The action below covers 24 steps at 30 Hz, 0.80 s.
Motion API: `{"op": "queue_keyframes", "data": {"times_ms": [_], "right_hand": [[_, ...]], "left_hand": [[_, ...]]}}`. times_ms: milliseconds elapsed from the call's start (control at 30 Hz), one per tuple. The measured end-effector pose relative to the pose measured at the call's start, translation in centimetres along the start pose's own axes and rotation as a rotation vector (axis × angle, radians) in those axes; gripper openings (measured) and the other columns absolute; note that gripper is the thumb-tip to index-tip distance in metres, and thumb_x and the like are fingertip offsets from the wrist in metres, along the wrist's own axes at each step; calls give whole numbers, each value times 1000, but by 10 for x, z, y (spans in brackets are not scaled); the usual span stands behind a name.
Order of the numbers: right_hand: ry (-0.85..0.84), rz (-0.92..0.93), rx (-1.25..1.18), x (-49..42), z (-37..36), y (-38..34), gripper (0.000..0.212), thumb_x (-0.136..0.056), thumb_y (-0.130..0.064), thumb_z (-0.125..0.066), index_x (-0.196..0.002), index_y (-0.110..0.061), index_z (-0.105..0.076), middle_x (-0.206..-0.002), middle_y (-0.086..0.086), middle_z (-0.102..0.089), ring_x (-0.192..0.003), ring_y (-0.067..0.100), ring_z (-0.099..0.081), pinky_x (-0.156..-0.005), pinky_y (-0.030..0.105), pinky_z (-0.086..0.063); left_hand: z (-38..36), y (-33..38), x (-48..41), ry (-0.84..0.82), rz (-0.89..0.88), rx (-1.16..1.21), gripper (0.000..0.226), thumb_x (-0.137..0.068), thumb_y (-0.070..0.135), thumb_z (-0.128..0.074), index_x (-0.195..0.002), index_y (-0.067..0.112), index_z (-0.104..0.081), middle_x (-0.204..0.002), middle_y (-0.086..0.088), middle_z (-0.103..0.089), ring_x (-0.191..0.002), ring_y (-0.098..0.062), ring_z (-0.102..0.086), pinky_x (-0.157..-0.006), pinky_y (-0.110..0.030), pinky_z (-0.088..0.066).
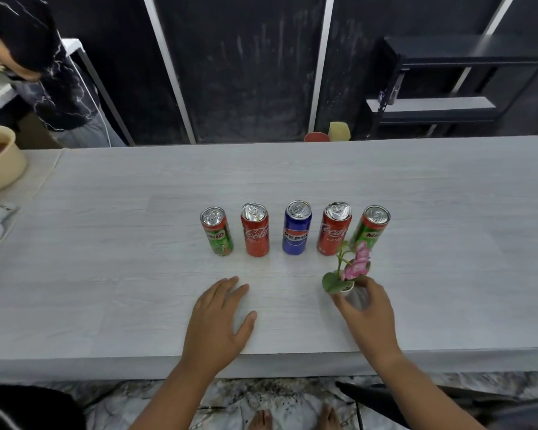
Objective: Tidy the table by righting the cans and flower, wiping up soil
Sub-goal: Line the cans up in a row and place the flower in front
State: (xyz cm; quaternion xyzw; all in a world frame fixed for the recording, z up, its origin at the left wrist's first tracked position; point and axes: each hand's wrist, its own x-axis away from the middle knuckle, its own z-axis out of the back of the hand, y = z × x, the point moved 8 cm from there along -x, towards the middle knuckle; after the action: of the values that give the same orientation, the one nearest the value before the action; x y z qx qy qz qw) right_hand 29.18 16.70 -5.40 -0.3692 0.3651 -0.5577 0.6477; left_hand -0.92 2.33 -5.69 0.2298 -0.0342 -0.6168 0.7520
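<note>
- Nearest to me, the left hand [221, 318] lay flat on the tabletop [106, 243], palm down, fingers spread and released, holding nothing.
- To its right and a little farther out, the right hand [367, 308] had its grip curled around a small white pot [348, 288], thumb on the near-left side and fingers on the right.
- From that pot the pink flower [357, 262] stood up and away from the grip, its stem close to upright with a slight lean toward the cans.
- Behind it, 5 cans [297, 228] stood upright in 1 row; the flower overlapped the rightmost Milo can [374, 225] in my view, and I could not tell whether they touched.
- I saw no soil on the tabletop.
- My judgement: the right hand was the one placed to act, and any move hinged on keeping the stem vertical and clear of the 2 cans just behind it.
</note>
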Motion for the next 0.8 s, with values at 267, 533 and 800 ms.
{"op": "queue_keyframes", "data": {"times_ms": [267,533,800], "right_hand": [[-23,109,87,-4,-44,-25,37,-79,-50,-91,-107,-35,-72,-104,-22,-72,-102,6,-65,-89,44,-55],[-19,121,239,-10,-69,-37,45,-74,-67,-86,-108,-51,-61,-108,-27,-66,-114,9,-56,-103,35,-34],[-69,129,301,-9,-75,-31,53,-73,-71,-79,-114,-43,-58,-110,-24,-60,-116,8,-46,-108,34,-30]], "left_hand": [[0,0,-2,20,-1,16,54,-101,51,-66,-148,25,-66,-160,3,-57,-151,-22,-51,-125,-46,-40],[-3,-2,-3,8,12,8,53,-101,50,-65,-148,26,-66,-160,4,-57,-151,-22,-50,-122,-48,-43],[-4,-3,-3,8,9,-3,53,-101,50,-66,-147,25,-66,-159,4,-57,-150,-23,-51,-121,-48,-43]]}}
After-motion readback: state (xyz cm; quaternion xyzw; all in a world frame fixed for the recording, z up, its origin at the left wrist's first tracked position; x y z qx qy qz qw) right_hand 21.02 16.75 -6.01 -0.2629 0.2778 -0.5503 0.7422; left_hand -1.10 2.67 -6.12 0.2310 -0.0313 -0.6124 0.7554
